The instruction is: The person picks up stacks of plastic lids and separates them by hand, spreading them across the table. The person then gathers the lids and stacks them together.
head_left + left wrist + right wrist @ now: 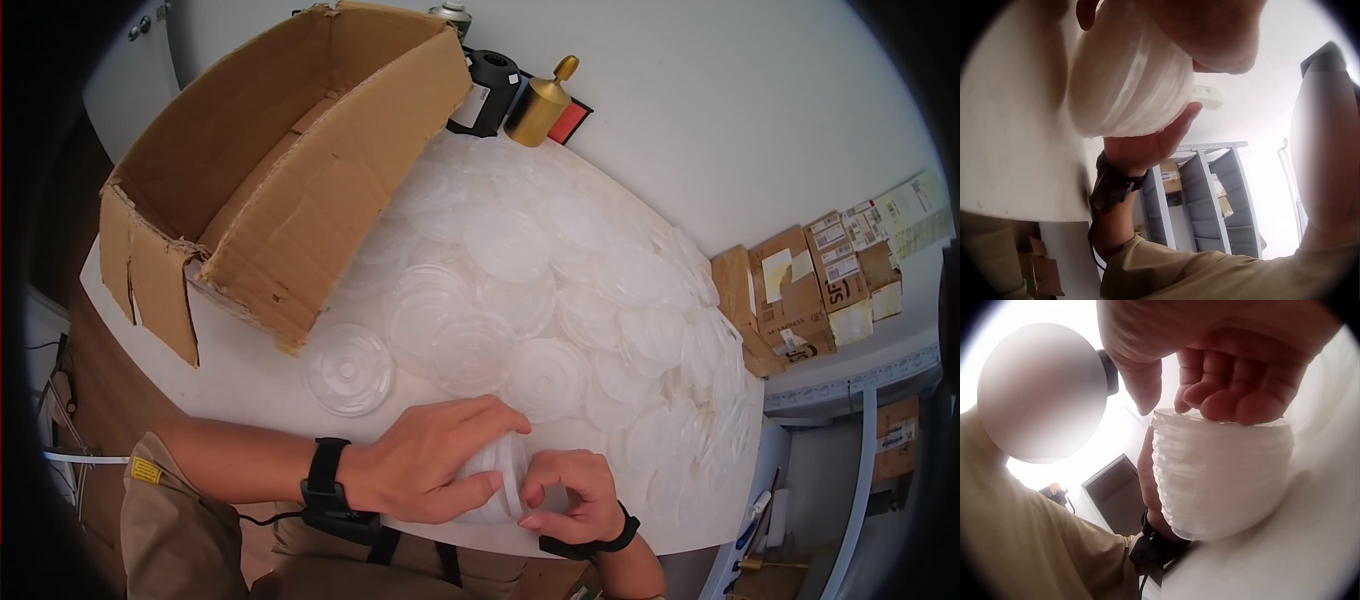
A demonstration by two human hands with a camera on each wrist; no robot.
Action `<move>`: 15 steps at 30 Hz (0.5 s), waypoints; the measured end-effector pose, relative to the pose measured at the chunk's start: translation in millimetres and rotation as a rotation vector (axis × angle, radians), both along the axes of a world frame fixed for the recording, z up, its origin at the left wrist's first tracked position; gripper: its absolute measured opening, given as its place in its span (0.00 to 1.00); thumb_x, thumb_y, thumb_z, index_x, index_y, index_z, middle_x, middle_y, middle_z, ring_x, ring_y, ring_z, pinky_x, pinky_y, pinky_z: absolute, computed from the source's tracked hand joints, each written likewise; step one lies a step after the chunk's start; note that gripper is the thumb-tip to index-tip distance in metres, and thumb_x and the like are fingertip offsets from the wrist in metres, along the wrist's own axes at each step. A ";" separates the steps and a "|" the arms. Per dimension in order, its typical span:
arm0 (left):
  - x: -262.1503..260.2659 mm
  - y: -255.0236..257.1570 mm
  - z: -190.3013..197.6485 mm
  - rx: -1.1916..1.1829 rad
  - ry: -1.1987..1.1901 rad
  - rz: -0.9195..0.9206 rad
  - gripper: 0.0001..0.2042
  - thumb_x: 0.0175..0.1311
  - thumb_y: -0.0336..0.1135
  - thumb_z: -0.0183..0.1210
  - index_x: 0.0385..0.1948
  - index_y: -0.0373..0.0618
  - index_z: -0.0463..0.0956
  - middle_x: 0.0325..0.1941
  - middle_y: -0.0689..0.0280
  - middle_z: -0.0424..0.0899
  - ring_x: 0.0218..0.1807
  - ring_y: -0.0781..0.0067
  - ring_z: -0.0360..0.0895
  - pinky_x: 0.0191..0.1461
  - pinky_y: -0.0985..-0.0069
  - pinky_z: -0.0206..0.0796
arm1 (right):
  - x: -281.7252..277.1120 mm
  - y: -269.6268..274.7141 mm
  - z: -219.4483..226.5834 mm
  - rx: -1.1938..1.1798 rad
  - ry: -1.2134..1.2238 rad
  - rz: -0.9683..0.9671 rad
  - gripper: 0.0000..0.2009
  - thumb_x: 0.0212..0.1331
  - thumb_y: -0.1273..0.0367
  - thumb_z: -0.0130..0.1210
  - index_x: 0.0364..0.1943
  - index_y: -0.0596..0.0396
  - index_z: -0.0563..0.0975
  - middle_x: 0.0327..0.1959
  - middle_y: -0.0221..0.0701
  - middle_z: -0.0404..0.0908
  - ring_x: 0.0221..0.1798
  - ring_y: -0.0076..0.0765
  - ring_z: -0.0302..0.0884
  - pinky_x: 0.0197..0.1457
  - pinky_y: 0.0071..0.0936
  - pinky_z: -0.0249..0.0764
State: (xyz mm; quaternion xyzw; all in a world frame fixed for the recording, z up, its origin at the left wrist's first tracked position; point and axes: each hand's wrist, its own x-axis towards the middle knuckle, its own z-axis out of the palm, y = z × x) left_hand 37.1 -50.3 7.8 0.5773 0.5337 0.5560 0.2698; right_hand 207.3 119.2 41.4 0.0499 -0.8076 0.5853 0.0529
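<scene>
Near the table's front edge, a stack of clear plastic lids (512, 476) lies on its side between both hands. My left hand (425, 455) grips it from above, fingers over the far side and thumb on the near side. My right hand (580, 495) is at the stack's right end, fingers curled. In the right wrist view, its bent fingertips (1235, 406) rest on the end of the ribbed lid stack (1222, 472), with the thumb at the rim. The left wrist view shows the nested lids (1129, 78) close up, just above the tabletop.
Many loose clear lids (540, 240) overlap in a wide heap across the table (240, 385); a single lid (348, 370) lies apart. An open cardboard box (320, 200) stands at left. Behind are a black container (487, 95) and a gold canister (538, 110); cartons (800, 290) stand right.
</scene>
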 end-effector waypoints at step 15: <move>1.7 -1.2 1.1 0.017 0.024 0.031 0.27 0.59 0.38 0.60 0.59 0.35 0.68 0.51 0.48 0.76 0.48 0.42 0.78 0.49 0.60 0.71 | 4.6 -5.7 -6.3 -0.068 0.029 -0.058 0.04 0.56 0.77 0.63 0.30 0.58 0.77 0.24 0.31 0.78 0.25 0.36 0.75 0.29 0.27 0.69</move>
